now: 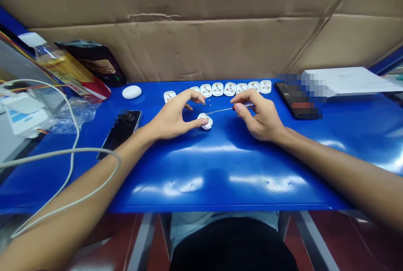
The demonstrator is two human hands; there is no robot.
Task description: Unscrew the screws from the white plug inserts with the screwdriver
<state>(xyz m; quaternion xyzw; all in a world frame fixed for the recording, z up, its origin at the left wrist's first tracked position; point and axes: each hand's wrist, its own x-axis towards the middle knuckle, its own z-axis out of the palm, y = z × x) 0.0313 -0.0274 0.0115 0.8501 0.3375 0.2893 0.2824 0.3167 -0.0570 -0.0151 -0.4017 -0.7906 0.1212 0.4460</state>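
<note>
On the blue table (220, 170) my left hand (174, 115) rests with the thumb and a finger pinching a small white plug part (206, 121) against the surface. My right hand (261, 115) is closed round a thin screwdriver (226, 109) with a red and clear handle; its metal tip points left toward the plug part. A few tiny screws (206, 103) lie just behind the part. A row of several white plug parts (229, 88) lines the far edge of the table.
A dark phone (121, 132) lies left of my left hand, another phone (296, 101) to the right. A white oval case (132, 92), packets (78, 69), a white cable (72, 153) and boxes sit at the left. A white box (349, 80) sits far right. Cardboard (201, 23) walls the back.
</note>
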